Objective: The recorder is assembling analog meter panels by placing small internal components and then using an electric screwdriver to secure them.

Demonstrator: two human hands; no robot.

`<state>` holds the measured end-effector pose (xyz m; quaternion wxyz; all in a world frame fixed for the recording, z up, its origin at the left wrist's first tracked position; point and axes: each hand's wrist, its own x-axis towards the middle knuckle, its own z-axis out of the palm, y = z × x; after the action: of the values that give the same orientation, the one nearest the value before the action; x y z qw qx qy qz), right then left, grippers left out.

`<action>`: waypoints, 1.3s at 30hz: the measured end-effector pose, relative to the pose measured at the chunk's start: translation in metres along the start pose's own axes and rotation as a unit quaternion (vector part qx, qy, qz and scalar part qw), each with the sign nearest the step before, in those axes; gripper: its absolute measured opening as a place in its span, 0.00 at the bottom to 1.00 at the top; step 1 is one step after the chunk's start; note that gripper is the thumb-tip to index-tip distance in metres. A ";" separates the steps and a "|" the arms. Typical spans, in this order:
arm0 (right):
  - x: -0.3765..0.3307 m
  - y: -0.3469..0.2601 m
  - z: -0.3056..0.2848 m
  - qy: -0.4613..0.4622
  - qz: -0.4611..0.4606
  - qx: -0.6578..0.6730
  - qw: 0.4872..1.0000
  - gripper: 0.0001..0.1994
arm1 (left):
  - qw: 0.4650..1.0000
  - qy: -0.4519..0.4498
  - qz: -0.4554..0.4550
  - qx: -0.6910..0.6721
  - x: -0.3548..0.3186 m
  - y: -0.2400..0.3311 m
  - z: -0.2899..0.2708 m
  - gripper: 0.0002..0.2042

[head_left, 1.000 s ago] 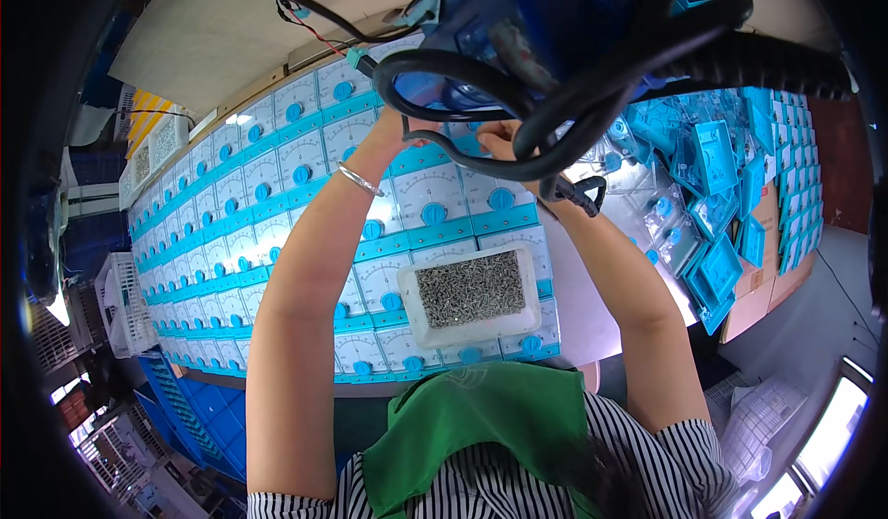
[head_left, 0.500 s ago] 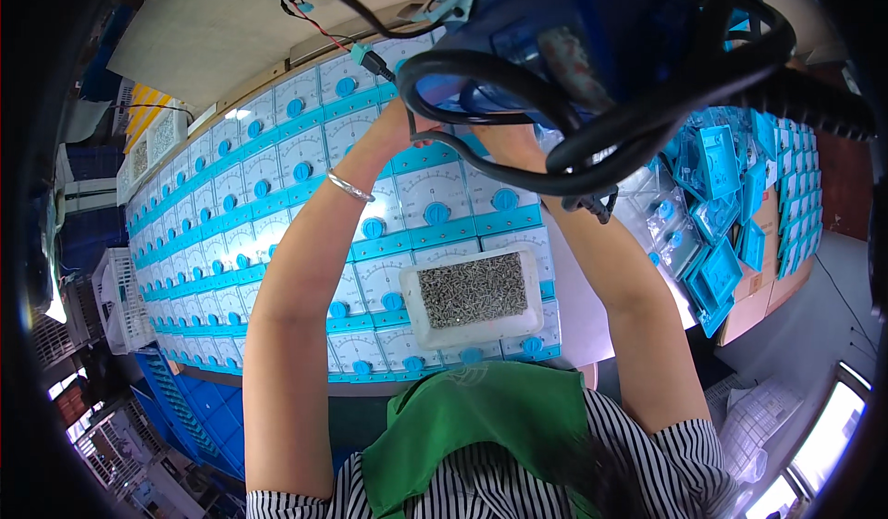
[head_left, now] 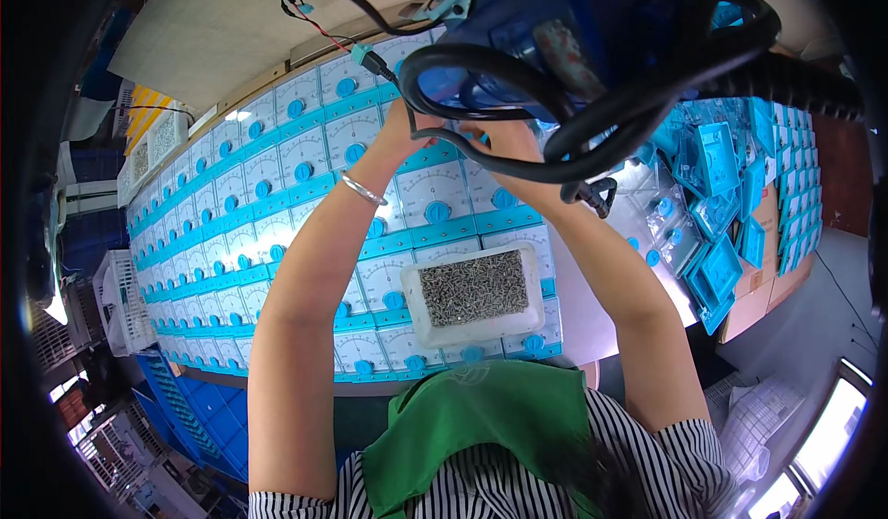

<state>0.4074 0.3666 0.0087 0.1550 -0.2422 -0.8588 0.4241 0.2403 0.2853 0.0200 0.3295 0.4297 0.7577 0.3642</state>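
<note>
Both my arms reach to the far rows of blue-and-white dial meters (head_left: pixel 435 191), which lie side by side in strips, each with a blue knob. My left hand (head_left: pixel 405 132), below a silver bangle (head_left: pixel 363 188) on that wrist, is over the far meters. Close to its right, my right hand (head_left: pixel 509 142) is over the same row. A looped black cable (head_left: pixel 518 169) crosses in front of both hands and covers most of their fingers. What they hold, if anything, is hidden. Nearer me, a white tray (head_left: pixel 421 320) full of small screws (head_left: pixel 474 288) rests on the meters.
A blue machine housing (head_left: pixel 592 29) hangs above my hands. Blue plastic frames (head_left: pixel 717 158) are heaped at the right beside stacked meters (head_left: pixel 800 186). A thin cable with a green connector (head_left: pixel 363 54) runs down from the back. White crates (head_left: pixel 125 302) stand at the left.
My left hand and forearm have shifted slightly right. The right hand has turned a little, with its fingertips now showing beside the cable. The hanging cable loop has swung slightly left.
</note>
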 end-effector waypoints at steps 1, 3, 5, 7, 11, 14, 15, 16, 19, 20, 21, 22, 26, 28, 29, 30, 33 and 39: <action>-0.011 -0.003 -0.005 -0.008 0.000 0.010 1.000 0.07 | 0.999 -0.005 -0.039 0.003 0.001 -0.006 0.002 0.06; -0.034 -0.011 -0.011 -0.009 -0.036 0.045 0.998 0.07 | 0.998 0.040 -0.047 -0.025 0.001 -0.016 0.008 0.05; -0.060 -0.022 -0.012 -0.010 -0.024 0.037 0.999 0.07 | 0.997 0.052 -0.061 -0.015 0.002 -0.023 0.012 0.05; -0.083 -0.034 -0.014 -0.038 -0.051 0.040 0.997 0.07 | 0.997 0.037 -0.059 0.023 0.003 -0.027 0.012 0.05; -0.122 -0.058 -0.011 -0.092 -0.149 0.067 0.982 0.06 | 0.993 0.046 -0.030 0.104 0.014 -0.026 0.012 0.08; -0.138 -0.068 -0.001 -0.209 -0.163 -0.010 0.964 0.06 | 0.988 0.007 0.025 0.151 0.020 -0.028 0.007 0.09; -0.141 -0.070 0.002 -0.247 -0.167 -0.047 0.953 0.06 | 0.980 -0.002 0.109 0.166 0.020 -0.031 0.004 0.10; -0.144 -0.070 0.006 -0.269 -0.162 -0.077 0.946 0.06 | 0.981 0.002 0.110 0.158 0.020 -0.034 0.002 0.11; -0.148 -0.067 0.015 -0.304 -0.151 -0.131 0.931 0.05 | 0.996 -0.048 -0.078 -0.008 0.022 -0.047 -0.006 0.11; -0.149 -0.065 0.016 -0.305 -0.150 -0.127 0.932 0.05 | 0.989 -0.053 -0.121 -0.063 0.022 -0.050 -0.010 0.11; -0.149 -0.063 0.017 -0.304 -0.149 -0.126 0.932 0.05 | 0.986 -0.047 -0.114 -0.108 0.022 -0.052 -0.008 0.10; -0.150 -0.062 0.017 -0.297 -0.148 -0.107 0.937 0.05 | 0.981 -0.041 -0.107 -0.154 0.022 -0.052 -0.008 0.10; -0.153 -0.060 0.014 -0.256 -0.138 -0.061 0.955 0.04 | 0.989 -0.045 -0.074 -0.121 0.022 -0.033 0.018 0.11; -0.154 -0.060 0.013 -0.229 -0.132 -0.034 0.964 0.04 | 0.994 -0.043 -0.044 -0.092 0.026 -0.019 0.034 0.12; -0.155 -0.059 0.013 -0.213 -0.129 -0.017 0.968 0.03 | 0.995 -0.054 -0.038 -0.076 0.028 -0.013 0.041 0.11; -0.155 -0.058 0.013 -0.196 -0.125 0.004 0.973 0.03 | 0.999 -0.039 -0.003 -0.024 0.031 -0.008 0.050 0.11; -0.157 -0.056 0.014 -0.160 -0.123 0.038 0.979 0.03 | 0.997 -0.004 0.058 0.058 0.042 0.001 0.067 0.11; -0.162 -0.054 0.010 -0.157 -0.096 0.074 0.980 0.04 | 0.997 -0.081 -0.004 0.008 0.058 0.013 0.066 0.09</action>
<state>0.5222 0.2432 0.0365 0.0760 -0.0773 -0.8579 0.5022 0.2753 0.3594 -0.0141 0.3872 0.4576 0.7334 0.3207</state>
